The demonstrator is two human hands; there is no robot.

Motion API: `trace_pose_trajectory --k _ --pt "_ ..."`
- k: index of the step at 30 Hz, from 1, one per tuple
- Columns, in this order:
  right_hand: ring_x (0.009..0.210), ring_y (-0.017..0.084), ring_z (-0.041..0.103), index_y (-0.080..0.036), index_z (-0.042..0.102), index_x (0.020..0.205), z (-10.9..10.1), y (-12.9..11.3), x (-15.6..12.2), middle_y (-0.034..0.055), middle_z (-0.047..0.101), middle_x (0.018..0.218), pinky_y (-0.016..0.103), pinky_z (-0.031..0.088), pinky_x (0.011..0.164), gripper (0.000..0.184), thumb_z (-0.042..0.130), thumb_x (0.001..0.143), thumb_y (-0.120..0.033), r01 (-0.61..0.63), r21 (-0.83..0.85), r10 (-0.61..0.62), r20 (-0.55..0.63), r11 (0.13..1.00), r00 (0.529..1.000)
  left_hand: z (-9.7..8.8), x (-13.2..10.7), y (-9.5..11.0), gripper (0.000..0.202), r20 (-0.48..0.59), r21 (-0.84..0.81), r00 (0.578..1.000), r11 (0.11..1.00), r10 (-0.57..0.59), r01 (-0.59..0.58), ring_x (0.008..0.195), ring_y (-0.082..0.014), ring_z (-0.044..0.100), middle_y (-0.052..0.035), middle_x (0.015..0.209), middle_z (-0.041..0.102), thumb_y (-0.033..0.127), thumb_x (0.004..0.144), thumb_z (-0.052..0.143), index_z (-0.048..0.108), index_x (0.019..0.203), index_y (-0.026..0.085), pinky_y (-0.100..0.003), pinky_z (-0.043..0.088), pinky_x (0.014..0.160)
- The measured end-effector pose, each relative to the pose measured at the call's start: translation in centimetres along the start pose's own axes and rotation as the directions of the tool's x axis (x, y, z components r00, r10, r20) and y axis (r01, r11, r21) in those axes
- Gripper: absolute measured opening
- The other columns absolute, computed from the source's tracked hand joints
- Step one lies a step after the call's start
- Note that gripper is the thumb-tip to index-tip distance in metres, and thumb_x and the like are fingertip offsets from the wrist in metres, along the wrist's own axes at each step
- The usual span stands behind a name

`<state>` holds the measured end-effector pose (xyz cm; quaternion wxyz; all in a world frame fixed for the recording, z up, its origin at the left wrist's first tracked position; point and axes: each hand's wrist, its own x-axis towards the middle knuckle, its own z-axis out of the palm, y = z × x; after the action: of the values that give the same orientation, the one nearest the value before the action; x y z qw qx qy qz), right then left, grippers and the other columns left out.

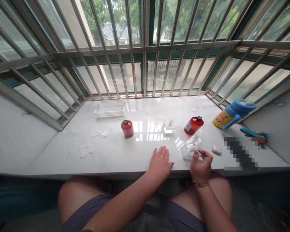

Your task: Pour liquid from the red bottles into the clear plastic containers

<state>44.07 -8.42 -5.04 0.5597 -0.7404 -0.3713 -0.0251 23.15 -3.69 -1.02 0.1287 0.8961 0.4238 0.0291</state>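
Observation:
My left hand (160,162) lies flat on the white sill (140,151) near its front edge, fingers stretched out, holding nothing. Just to its right, my right hand (201,166) is closed in a pinch on a small thin item I cannot make out, beside a small clear container (188,150). A clear packet (194,139) lies behind it, and a small white lump (217,149) sits to the right. Further back stand a red bottle (127,128) with a black cap and a second red bottle (193,125) lying tilted, with a small clear box (169,127) between them.
A white slotted basket (110,109) stands at the back left. White tissue scraps (85,150) lie on the left. A yellow and blue kids' bottle (234,114) lies at the right, near a blue and orange tool (254,133). Metal window bars (145,48) enclose the sill.

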Motion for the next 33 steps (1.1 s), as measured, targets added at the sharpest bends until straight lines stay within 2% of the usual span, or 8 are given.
trace_pose_trajectory --k 6,9,14,18,23,26,29,33 --pt "0.112 0.032 0.069 -0.019 0.054 0.126 0.0 0.0 0.1 0.017 0.067 0.123 0.05 0.053 0.1 0.059 0.058 0.097 -0.07 0.001 0.012 -0.001 0.002 1.0 1.0 -0.6 -0.5 -1.2 0.069 0.001 -0.001 0.999 0.999 -0.032 0.032 0.164 -0.0316 0.034 -0.0178 0.175 0.036 0.051 0.112 0.035 0.037 0.169 0.012 -0.057 0.023 0.137" --pt "0.112 0.032 0.07 -0.019 0.054 0.126 0.1 0.0 0.1 0.0178 0.068 0.124 0.05 0.054 0.099 0.059 0.058 0.097 -0.069 0.009 0.009 -0.009 -0.013 1.0 1.0 -0.9 -0.4 -1.0 0.075 0.001 0.016 1.0 1.0 0.011 -0.011 0.167 -0.0312 0.029 -0.0204 0.176 0.033 0.054 0.111 0.034 0.033 0.169 0.006 -0.054 0.023 0.137" --pt "0.112 0.033 0.07 -0.019 0.055 0.125 0.2 -0.1 0.0 0.0177 0.068 0.123 0.051 0.054 0.099 0.059 0.058 0.097 -0.07 0.0 0.008 0.0 -0.017 1.0 1.0 -0.7 0.7 -0.1 0.076 0.023 0.043 0.994 0.994 0.102 -0.103 0.167 -0.0297 0.028 -0.0193 0.177 0.032 0.056 0.112 0.03 0.028 0.171 0.007 -0.05 0.024 0.137" --pt "0.112 0.033 0.07 -0.019 0.054 0.125 0.1 -0.1 0.0 0.0178 0.069 0.122 0.051 0.053 0.099 0.059 0.058 0.097 -0.071 -0.004 0.002 0.004 -0.01 1.0 1.0 -0.7 1.0 -0.2 0.073 0.047 0.036 0.995 0.996 0.085 -0.087 0.165 -0.0308 0.033 -0.0196 0.175 0.036 0.054 0.112 0.032 0.031 0.17 0.009 -0.051 0.025 0.137" --pt "0.112 0.033 0.07 -0.019 0.054 0.126 0.0 0.1 0.1 0.0178 0.069 0.122 0.05 0.054 0.099 0.059 0.057 0.097 -0.07 -0.008 -0.009 0.008 -0.003 1.0 1.0 -1.0 -0.5 -1.2 0.069 0.019 0.0 0.999 0.999 0.038 -0.038 0.164 -0.0296 0.035 -0.0179 0.174 0.038 0.05 0.113 0.03 0.037 0.168 0.009 -0.053 0.024 0.137" --pt "0.112 0.033 0.07 -0.019 0.055 0.126 0.1 0.1 0.1 0.0172 0.069 0.122 0.051 0.053 0.099 0.06 0.057 0.097 -0.071 -0.01 -0.01 0.01 -0.002 1.0 1.0 -1.7 -2.2 -2.9 0.069 0.003 0.024 0.998 0.997 -0.07 0.07 0.163 -0.0315 0.037 -0.0203 0.172 0.04 0.049 0.113 0.031 0.04 0.166 0.006 -0.054 0.025 0.136" --pt "0.112 0.032 0.069 -0.019 0.055 0.125 0.1 0.2 0.0 0.0165 0.068 0.122 0.051 0.053 0.1 0.059 0.058 0.097 -0.071 0.001 -0.004 -0.001 -0.008 1.0 1.0 -2.9 -4.4 -6.3 0.066 -0.028 0.101 0.97 0.964 -0.243 0.244 0.161 -0.0341 0.04 -0.0232 0.17 0.042 0.042 0.112 0.033 0.044 0.163 0.003 -0.057 0.027 0.135" --pt "0.111 0.032 0.069 -0.019 0.057 0.126 0.1 0.3 0.0 0.0172 0.067 0.123 0.051 0.054 0.099 0.058 0.058 0.097 -0.069 0.018 0.005 -0.018 -0.014 1.0 1.0 -4.3 -8.2 -12.7 0.065 -0.098 0.207 0.844 0.819 -0.527 0.535 0.157 -0.0386 0.046 -0.0286 0.168 0.044 0.038 0.11 0.035 0.048 0.159 -0.002 -0.061 0.031 0.131"
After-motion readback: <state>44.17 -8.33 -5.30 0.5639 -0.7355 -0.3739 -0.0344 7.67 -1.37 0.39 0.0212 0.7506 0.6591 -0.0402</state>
